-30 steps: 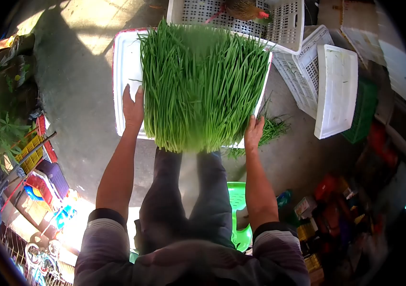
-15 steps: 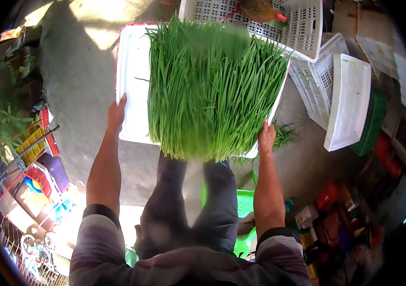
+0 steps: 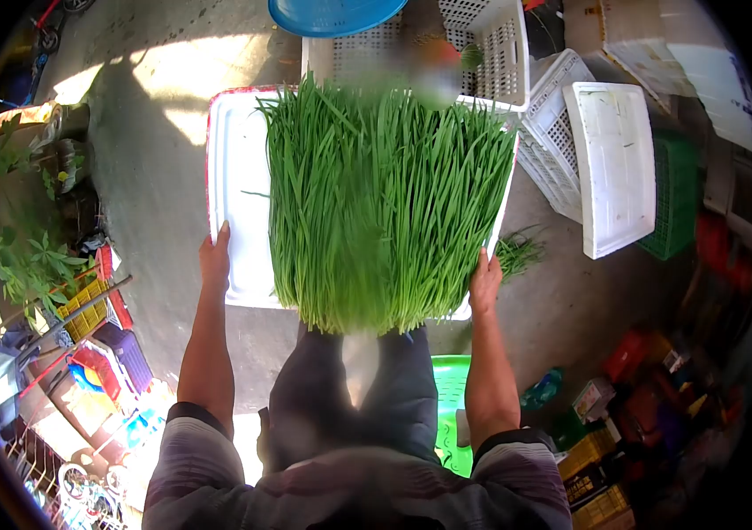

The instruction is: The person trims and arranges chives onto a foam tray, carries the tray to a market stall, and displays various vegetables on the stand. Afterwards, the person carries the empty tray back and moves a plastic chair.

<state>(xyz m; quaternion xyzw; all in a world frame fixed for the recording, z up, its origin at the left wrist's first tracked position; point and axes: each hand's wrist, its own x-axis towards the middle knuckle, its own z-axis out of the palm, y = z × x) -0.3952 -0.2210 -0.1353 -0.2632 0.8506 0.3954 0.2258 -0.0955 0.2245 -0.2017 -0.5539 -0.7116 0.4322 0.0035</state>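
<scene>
A white tray with a red edge is held up in front of my legs. Across it lies a thick layer of garlic chives, pale cut ends toward me and green tips away, covering all but the left strip. My left hand is closed on the tray's left edge, thumb on top. On the opposite side, my right hand grips the right edge close to the chives' lower ends. The fingers beneath the tray are hidden. A blurred patch on the view smears the middle of the chives.
White slatted crates stand beyond the tray, with a blue basin at the top. At right are a white foam lid and a green crate. Loose chives lie on the floor; a green plastic chair is beside my legs.
The view has shifted, so tray and hands appear lower and slightly left in it. The blue basin has come into sight at the top. Both hands keep their hold on the tray.
</scene>
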